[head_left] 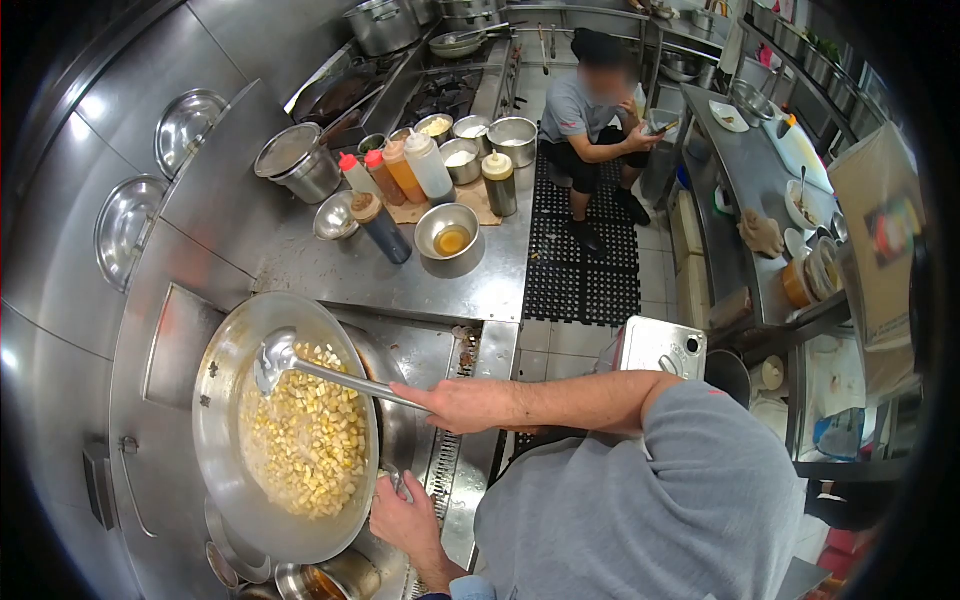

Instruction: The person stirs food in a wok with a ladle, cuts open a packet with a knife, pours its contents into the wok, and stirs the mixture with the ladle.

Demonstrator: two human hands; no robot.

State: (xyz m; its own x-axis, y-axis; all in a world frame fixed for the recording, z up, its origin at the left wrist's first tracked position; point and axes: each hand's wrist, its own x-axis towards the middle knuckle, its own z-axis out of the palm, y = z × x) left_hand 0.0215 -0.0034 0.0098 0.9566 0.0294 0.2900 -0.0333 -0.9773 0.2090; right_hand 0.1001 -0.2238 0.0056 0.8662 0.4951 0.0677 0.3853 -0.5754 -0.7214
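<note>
My right hand [455,404] is closed round the handle of a steel ladle [345,381]. The ladle's bowl rests at the upper part of a large wok [290,543], over the food. Many pale yellow diced pieces [310,450] lie in the wok in a little cloudy liquid. My left hand [405,515] is closed on the wok's handle [397,482] at the rim nearest me. The wok is tilted on the stove, and part of its handle is hidden by my fingers.
Beyond the stove, a steel counter [300,265] bears squeeze bottles [430,168], metal pots and a bowl with amber liquid [447,235]. A pot with liquid [330,580] stands below the wok. A seated person [590,120] holds a phone near a black mat [570,270]. Shelving [740,190] lines the right.
</note>
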